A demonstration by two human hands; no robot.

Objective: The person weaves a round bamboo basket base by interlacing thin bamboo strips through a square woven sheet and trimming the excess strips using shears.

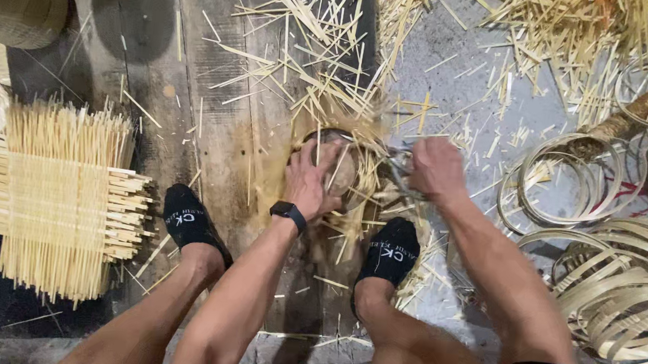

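While I sit with both feet in black socks (190,221) planted on the floor (470,86), my left hand (310,179) presses down with fingers spread on a small round woven bamboo piece (342,172) lying on a worn wooden plank (214,112) between my feet. A black watch (288,214) sits on that wrist. My right hand (437,168) is curled shut around a small metal tool (398,165), blurred, its tip at the right edge of the woven piece; I cannot tell exactly what kind of tool it is. Seen from the head camera, cut bamboo slivers (327,44) litter the plank and the grey floor beyond my hands. To my left lies a stacked, crosswise bundle of bamboo splints (60,200). To my right, well apart from the work, coiled bamboo hoops (570,182) lie in loose heaps on the floor.
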